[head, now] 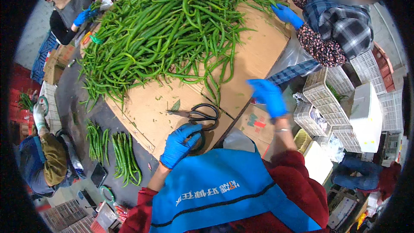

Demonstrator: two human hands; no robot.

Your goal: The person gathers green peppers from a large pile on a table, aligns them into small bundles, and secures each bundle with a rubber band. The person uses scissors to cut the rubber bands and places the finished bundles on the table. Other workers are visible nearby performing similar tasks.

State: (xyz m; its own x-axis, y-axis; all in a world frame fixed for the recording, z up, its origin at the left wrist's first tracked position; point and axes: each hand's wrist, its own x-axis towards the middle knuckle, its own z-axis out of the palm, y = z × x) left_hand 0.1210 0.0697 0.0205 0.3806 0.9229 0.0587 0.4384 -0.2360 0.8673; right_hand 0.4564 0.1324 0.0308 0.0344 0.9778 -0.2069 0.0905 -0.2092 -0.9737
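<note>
My left hand [181, 144], in a blue glove, is curled at the near edge of the cardboard [258, 43]. A dark ring-shaped thing [201, 141] lies beside its fingers; whether they grip it is unclear. Just beyond are black-handled scissors [204, 116], their blades pointing left. My right hand [270, 98], also blue-gloved and motion-blurred, hangs beyond the cardboard's right edge with fingers extended and nothing visible in it. A large heap of long green chilli peppers [168, 35] covers the far part of the cardboard.
Two pepper bundles [124, 158] [97, 142] and a phone [99, 174] lie on the dark tabletop [69, 94] at left. A green tape roll [107, 194] is near its edge. Three co-workers surround the table. Plastic crates [328, 94] and a foam box [365, 116] stand at right.
</note>
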